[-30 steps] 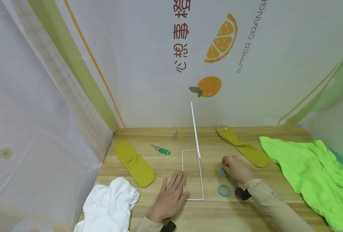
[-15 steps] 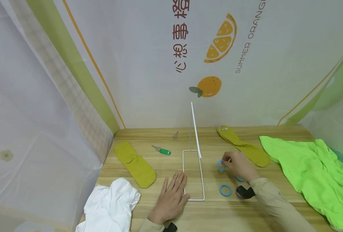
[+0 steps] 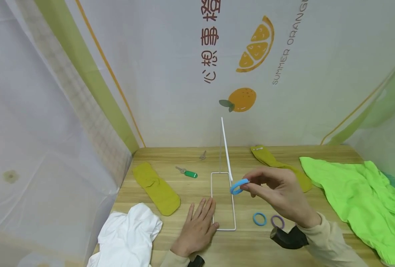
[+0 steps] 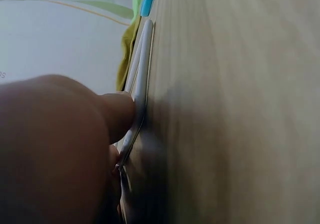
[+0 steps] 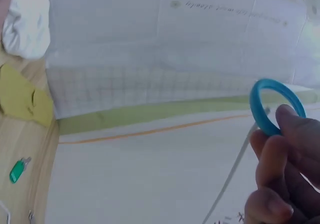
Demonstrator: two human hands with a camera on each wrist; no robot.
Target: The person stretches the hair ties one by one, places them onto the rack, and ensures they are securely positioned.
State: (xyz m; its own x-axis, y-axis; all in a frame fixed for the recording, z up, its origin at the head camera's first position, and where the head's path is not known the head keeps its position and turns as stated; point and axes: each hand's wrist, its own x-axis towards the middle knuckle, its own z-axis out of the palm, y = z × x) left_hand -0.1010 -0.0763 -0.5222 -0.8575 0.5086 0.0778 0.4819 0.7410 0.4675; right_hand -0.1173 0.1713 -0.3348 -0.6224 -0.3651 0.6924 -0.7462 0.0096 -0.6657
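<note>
My right hand (image 3: 280, 193) pinches a light blue ring (image 3: 233, 189) between thumb and fingertips, raised above the table. In the head view the ring overlaps the right side of a white wire stand (image 3: 233, 209), near the lower end of its slanting white bar (image 3: 226, 148). Whether they touch I cannot tell. The right wrist view shows the blue ring (image 5: 256, 104) tilted, a white rod (image 5: 232, 171) behind it. My left hand (image 3: 197, 230) lies flat, its fingers and thumb over the left side of the stand's rectangular base.
Near my right wrist lie another blue ring (image 3: 254, 219) and a purple ring (image 3: 272, 221). Yellow-green socks (image 3: 157, 189) flank the stand. Keys, one with a green tag (image 3: 191, 174), lie behind. White cloth (image 3: 127, 233) is left, bright green cloth (image 3: 347, 193) right.
My right hand has lifted the blue ring off the table and carried it up and left to the stand. A blue ring glimpsed beneath that hand is now out of sight. My left hand stays put.
</note>
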